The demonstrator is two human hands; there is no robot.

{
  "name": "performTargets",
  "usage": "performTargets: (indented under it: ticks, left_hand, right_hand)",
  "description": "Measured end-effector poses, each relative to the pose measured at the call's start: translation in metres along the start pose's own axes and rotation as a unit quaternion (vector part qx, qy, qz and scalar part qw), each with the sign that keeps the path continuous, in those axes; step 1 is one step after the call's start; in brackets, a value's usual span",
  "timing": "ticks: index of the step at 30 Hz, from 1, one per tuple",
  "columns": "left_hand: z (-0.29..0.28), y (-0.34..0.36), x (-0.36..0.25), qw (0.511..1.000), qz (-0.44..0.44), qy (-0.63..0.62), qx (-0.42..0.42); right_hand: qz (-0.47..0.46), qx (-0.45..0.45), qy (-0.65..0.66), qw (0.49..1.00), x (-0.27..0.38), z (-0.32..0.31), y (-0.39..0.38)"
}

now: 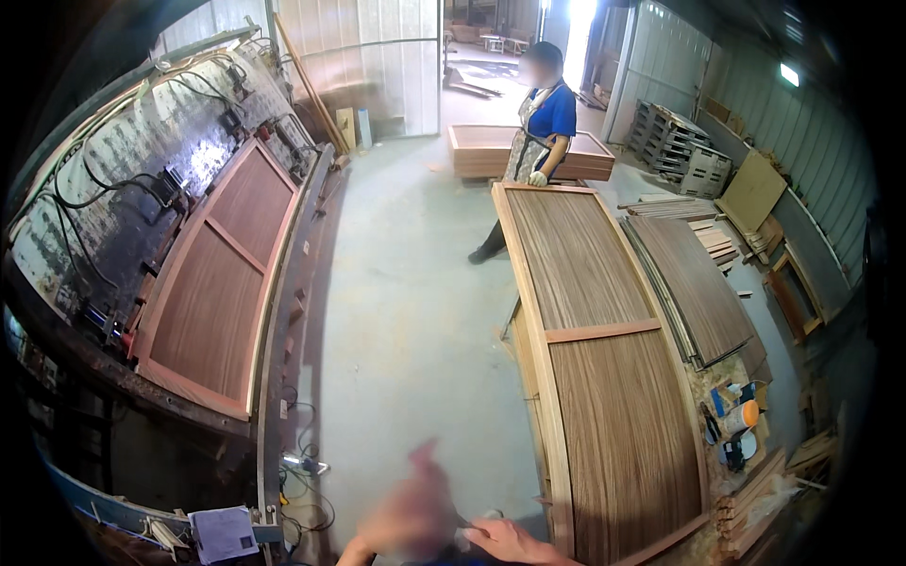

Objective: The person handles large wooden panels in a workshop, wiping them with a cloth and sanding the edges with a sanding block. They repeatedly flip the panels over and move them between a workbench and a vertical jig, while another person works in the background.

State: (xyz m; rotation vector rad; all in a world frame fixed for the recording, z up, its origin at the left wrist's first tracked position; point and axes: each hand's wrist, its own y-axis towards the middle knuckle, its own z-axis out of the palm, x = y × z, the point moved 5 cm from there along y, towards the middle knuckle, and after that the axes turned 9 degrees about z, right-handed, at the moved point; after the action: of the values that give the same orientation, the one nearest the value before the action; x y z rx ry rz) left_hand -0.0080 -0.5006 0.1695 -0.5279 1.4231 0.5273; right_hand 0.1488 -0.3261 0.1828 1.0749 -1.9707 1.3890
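Note:
My left hand (404,519) is low in the middle of the view, smeared by motion, so its fingers cannot be read. A blurred reddish shape (429,460) sticks up from it; I cannot tell what that is. Just to its right my right hand (514,544) is closed, thumb pointing left, by a thin dark piece too small to name. Beside my right hand lies a framed wooden door panel (623,415) with pale edges and a crossbar. At its far end stands a co-worker (552,108) in a blue shirt and apron, one gloved hand (538,177) on the frame.
Along the left, a clamping press (283,377) with hoses holds another door panel (231,283). Stacked panels (528,151) stand behind the co-worker. Loose boards (694,283), tools, an orange-lidded jar (741,417) and wood strips lie right. Cables (307,505) trail on the floor.

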Motion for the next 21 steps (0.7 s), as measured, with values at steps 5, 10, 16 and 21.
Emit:
performTargets:
  ticks: [5,10,16,21]
  left_hand:
    - [-0.037,-0.002,-0.023,0.993,0.046,0.096,-0.058]
    - [-0.045,0.033,-0.018,0.957,0.042,0.248,-0.141]
    - [-0.086,0.013,-0.041,0.939,0.080,0.071,-0.325]
    - [-0.159,-0.003,-0.012,0.881,0.085,-0.065,-0.461]
  right_hand:
    - [-0.046,0.048,-0.053,0.996,0.041,0.005,0.040]
    - [0.001,0.104,-0.002,0.995,0.041,-0.007,0.103]
    - [-0.208,0.054,-0.160,0.963,0.104,0.019,0.148]
    - [-0.254,0.077,-0.208,0.942,0.172,0.070,0.199]
